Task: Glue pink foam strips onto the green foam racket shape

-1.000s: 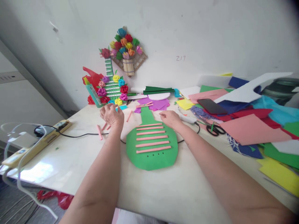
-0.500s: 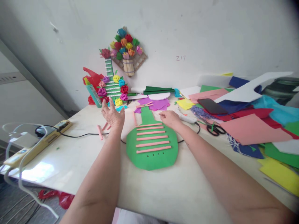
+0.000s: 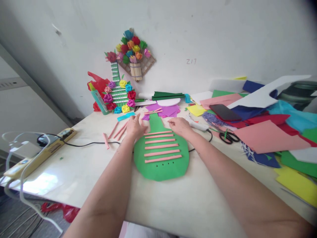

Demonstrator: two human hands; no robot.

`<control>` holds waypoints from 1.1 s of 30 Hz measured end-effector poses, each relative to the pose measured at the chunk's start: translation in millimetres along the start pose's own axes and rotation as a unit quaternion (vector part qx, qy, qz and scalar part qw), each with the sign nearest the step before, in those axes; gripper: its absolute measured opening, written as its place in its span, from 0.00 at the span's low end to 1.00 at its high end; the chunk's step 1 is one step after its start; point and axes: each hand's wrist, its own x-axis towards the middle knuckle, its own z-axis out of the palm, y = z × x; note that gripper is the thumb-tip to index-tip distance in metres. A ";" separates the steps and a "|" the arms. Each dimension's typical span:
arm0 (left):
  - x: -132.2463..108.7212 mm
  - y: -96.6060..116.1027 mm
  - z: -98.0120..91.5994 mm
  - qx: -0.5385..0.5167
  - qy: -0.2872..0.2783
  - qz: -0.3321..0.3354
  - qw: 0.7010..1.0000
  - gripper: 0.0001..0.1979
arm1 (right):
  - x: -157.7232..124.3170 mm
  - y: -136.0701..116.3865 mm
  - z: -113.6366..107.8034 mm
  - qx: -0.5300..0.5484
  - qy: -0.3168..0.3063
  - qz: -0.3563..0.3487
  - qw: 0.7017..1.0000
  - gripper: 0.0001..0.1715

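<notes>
A green guitar-shaped cutout [image 3: 160, 171] lies flat in front of me, its neck pointing away. Several pink paper strips [image 3: 162, 152] cross its body in rows, with a few small dark dots below them. My left hand [image 3: 135, 126] is at the left side of the neck, its fingers smeared by motion, so its grip is unclear. On the other side of the neck, my right hand [image 3: 180, 127] has its fingers curled together in a pinch; anything in them is hidden. Loose pink strips [image 3: 121, 130] lie to the left of my left hand.
Behind stand a finished paper-flower guitar [image 3: 120, 94] and a glue bottle [image 3: 99, 100]. A white glue gun [image 3: 199, 126], scissors [image 3: 229, 137], a phone [image 3: 225, 112] and piled coloured paper [image 3: 269, 137] lie right. A power strip [image 3: 41, 152] with a black cable sits left.
My left hand has moved right and slightly down, from above the loose strips to the left side of the neck, uncovering those strips and a blue piece. My right hand stays in place.
</notes>
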 end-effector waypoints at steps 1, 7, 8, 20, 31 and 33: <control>0.9 -0.7 1.4 -0.008 -0.014 -0.005 1.000 0.40 | 0.0 0.1 0.0 0.000 0.000 0.002 1.000 0.18; 5.3 -8.2 -0.8 -0.070 -0.013 -0.023 0.997 0.36 | 0.3 0.3 0.6 -0.004 0.001 0.004 1.000 0.18; 5.9 -10.1 -2.0 -0.079 -0.005 -0.024 0.997 0.35 | 0.4 0.2 0.8 -0.003 0.001 0.003 1.000 0.18; 1.3 -2.3 -23.3 -0.530 -0.082 -0.003 0.844 0.38 | 1.0 -6.1 -1.9 0.128 0.049 0.025 0.990 0.15; -14.8 59.4 -35.3 -0.590 -0.244 0.117 0.761 0.34 | -3.9 -31.1 -4.7 0.577 -0.005 0.113 0.809 0.16; -12.8 59.7 -31.4 -0.595 -0.226 0.107 0.764 0.29 | -2.4 -29.4 -5.6 0.596 0.032 0.138 0.791 0.14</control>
